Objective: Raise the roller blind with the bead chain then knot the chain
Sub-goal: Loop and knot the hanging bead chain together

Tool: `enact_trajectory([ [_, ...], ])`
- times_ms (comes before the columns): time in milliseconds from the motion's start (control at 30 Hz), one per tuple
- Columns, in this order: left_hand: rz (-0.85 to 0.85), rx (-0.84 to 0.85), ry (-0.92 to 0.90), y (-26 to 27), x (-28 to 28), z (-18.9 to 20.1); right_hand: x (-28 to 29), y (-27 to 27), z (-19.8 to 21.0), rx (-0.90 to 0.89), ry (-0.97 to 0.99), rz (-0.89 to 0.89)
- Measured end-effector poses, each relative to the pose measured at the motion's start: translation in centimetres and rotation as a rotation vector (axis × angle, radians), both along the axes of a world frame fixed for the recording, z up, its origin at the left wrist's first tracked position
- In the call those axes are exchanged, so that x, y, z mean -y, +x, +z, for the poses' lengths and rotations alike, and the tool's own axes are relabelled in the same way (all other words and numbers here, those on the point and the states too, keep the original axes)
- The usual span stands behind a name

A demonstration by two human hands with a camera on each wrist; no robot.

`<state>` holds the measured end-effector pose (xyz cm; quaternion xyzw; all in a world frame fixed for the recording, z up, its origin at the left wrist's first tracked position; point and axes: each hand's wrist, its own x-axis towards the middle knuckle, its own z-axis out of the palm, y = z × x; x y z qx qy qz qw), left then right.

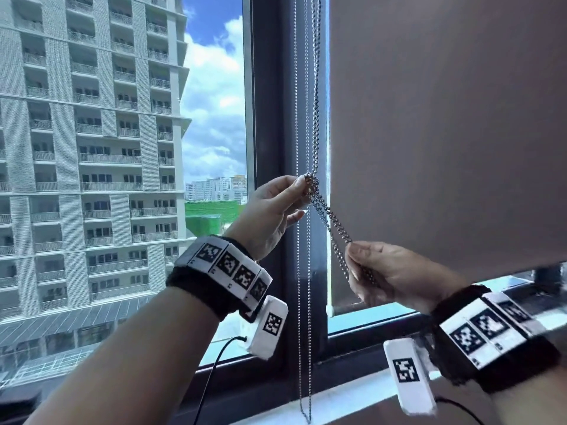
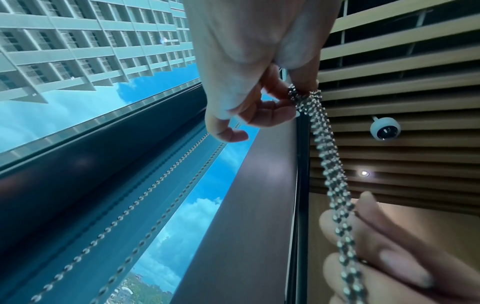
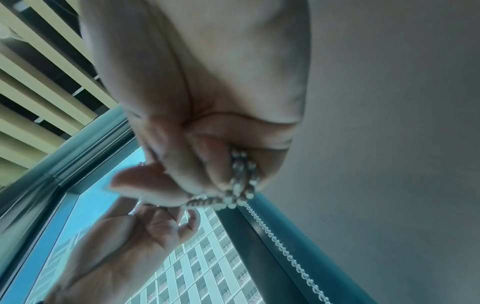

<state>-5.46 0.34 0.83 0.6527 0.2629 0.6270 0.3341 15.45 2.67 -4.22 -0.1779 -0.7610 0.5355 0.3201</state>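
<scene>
The grey-brown roller blind [image 1: 445, 133] is seen lowered almost to the sill, its bottom edge just above it. The silver bead chain [image 1: 329, 214] is bunched into a tight knot at the blind's left edge, doubled strands slanting down to the right

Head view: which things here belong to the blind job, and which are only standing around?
Belong to the job:
- bead chain, with a bunch of beads at the top
- roller blind
- left hand, pinching the bunch
- right hand, gripping the chain lower

Not part of it:
- second chain, hanging free
- window frame
- apartment tower
</scene>
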Motion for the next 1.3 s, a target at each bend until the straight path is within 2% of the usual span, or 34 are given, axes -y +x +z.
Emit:
enact_trajectory([
  [167,-0.069,0.035,-0.001,0.0,0.1,0.1,-0.4,-0.4,0.2,-0.047,0.063,-0.134],
  [367,-0.108,0.067,-0.050,0.1,0.0,0.1,0.1,-2.0,-1.3,0.043,-0.016,-0.074],
  [500,-0.204,0.113,-0.106,0.9,-0.2,-0.6,0.5,-3.5,-3.0,0.153,-0.067,-0.014],
  [567,-0.216,0.101,-0.127,1.3,-0.3,-1.0,0.4,-4.3,-4.2,0.143,-0.120,-0.034],
  [700,-0.172,0.090,-0.166,1.8,-0.3,-2.2,0.1,-5.0,-5.6,0.133,-0.122,-0.100],
  [800,-0.107,-0.011,-0.186,2.0,-0.3,-3.5,0.2,-5.1,-5.8,0.075,-0.121,-0.108],
  [900,-0.029,-0.043,-0.170,1.9,-0.4,-4.0,0.0,-5.0,-5.2,0.106,-0.015,-0.163],
  [967,0.025,-0.083,-0.151,1.6,-0.6,-4.0,-0.5,-4.8,-4.6,0.049,0.036,-0.253],
  [1033,0.070,-0.115,-0.145,1.4,-0.5,-4.1,-0.5,-4.5,-3.6,-0.079,0.185,-0.395],
  [1133,0.103,-0.144,-0.147,1.2,-0.4,-4.4,1.0,-4.3,-1.5,-0.201,0.781,-0.676],
  [1200,0.113,-0.181,-0.142,1.3,-0.3,-4.7,1.6,-4.4,0.1,-0.127,1.200,-0.754],
  [1300,0.138,-0.244,-0.134,1.4,0.1,-4.6,1.6,-4.7,2.3,0.135,1.536,-0.755],
])
